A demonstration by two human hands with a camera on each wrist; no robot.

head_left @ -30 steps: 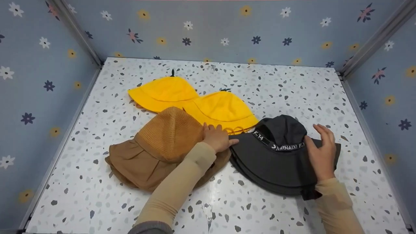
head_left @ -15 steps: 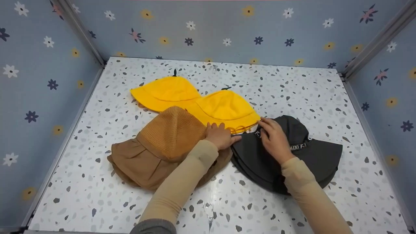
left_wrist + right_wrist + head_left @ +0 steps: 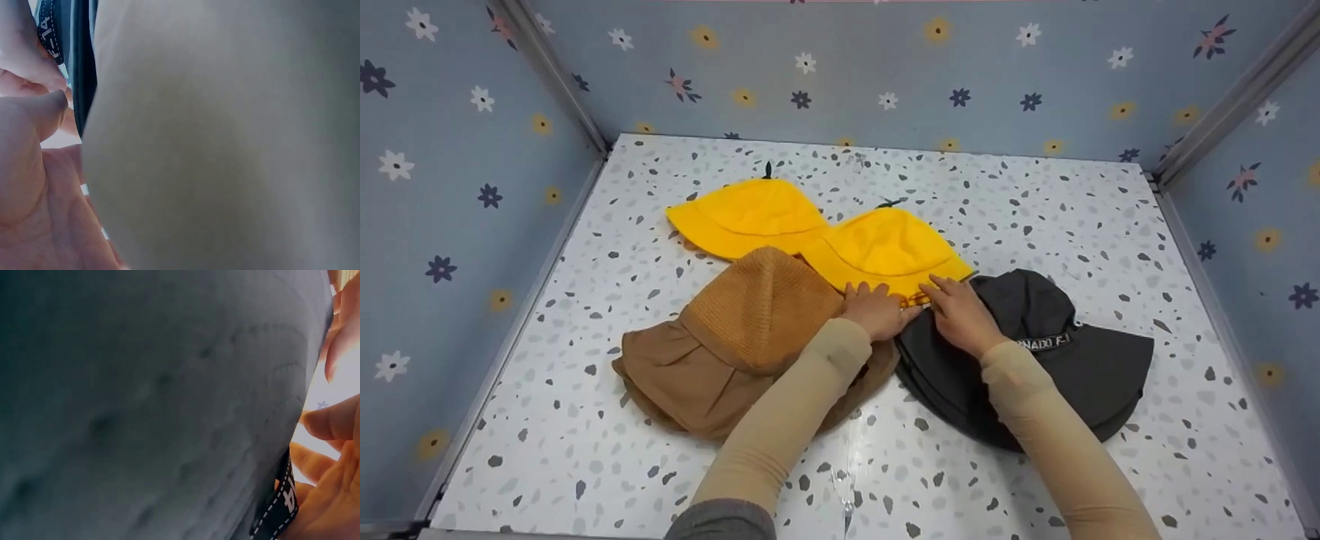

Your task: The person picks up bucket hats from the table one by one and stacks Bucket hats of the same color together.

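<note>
Two yellow bucket hats lie at the back, a left one (image 3: 750, 214) and a right one (image 3: 889, 244). In front of them sits a brown hat (image 3: 757, 322) with a woven crown and wide pleated brim. A black wide-brimmed hat (image 3: 1099, 367) with a lettered band lies to the right. My left hand (image 3: 876, 311) rests by the brown hat's right side, fingertips near the right yellow hat's front brim. My right hand (image 3: 962, 315) lies over the black hat's left side, its fingertips at that yellow brim. In the left wrist view the left palm (image 3: 56, 208) shows.
All the hats lie on a white speckled table (image 3: 585, 480). Blue flower-printed panels (image 3: 840, 67) enclose it at the back and both sides. The brown hat's brim overlaps a second brown layer underneath.
My right hand has moved left from the black hat's right side, across its crown, to the yellow hat's brim beside my left hand. My left hand has stayed almost in place.
</note>
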